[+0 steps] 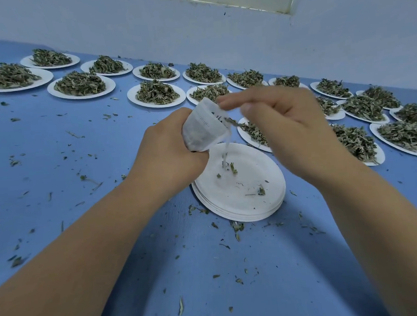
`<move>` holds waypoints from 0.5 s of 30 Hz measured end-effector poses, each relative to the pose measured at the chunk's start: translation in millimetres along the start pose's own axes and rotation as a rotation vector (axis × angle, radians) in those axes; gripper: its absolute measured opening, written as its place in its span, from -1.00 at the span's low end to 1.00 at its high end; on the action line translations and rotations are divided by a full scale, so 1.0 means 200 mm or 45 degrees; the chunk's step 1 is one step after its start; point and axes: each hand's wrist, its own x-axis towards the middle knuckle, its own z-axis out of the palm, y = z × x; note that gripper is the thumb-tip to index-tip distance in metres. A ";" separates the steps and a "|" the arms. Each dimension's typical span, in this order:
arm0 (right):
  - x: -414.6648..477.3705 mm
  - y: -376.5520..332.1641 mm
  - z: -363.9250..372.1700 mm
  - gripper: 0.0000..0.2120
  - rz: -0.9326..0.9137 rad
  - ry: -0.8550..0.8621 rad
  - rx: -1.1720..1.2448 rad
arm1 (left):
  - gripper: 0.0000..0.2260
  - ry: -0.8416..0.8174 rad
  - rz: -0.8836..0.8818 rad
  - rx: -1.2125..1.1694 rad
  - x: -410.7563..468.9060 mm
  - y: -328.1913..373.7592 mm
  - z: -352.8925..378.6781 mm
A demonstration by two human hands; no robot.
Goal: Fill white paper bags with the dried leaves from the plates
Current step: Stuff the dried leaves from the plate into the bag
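Observation:
My left hand [168, 147] grips a small white paper bag [205, 127] with dark leaves showing through it, mouth tilted up and to the right. My right hand [289, 123] is at the bag's mouth, its fingertips blurred, pinching the rim. A thin white string hangs from the bag down toward a stack of white plates [257, 203] below, which carries only a few leaf crumbs. A sprig of dried leaf [232, 121] sticks out at the bag's opening.
Several white plates heaped with dried leaves stand in rows across the blue table [59, 164], from a far-left plate [13, 78] to a right-edge plate [402, 137]. One plate [251, 132] lies partly behind my right hand. Leaf crumbs are scattered over the table. A pale wall rises behind.

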 end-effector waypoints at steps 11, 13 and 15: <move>-0.05 0.04 0.06 -0.69 0.059 -0.037 0.031 | -0.61 -0.049 -0.067 0.022 -0.01 0.05 -0.01; -0.03 0.03 0.05 -0.70 0.041 -0.036 -0.062 | -0.62 -0.061 -0.028 0.078 -0.01 0.05 -0.01; -0.03 0.02 0.05 -0.69 0.051 -0.211 -0.174 | -0.67 -0.068 0.026 0.107 -0.02 0.05 -0.02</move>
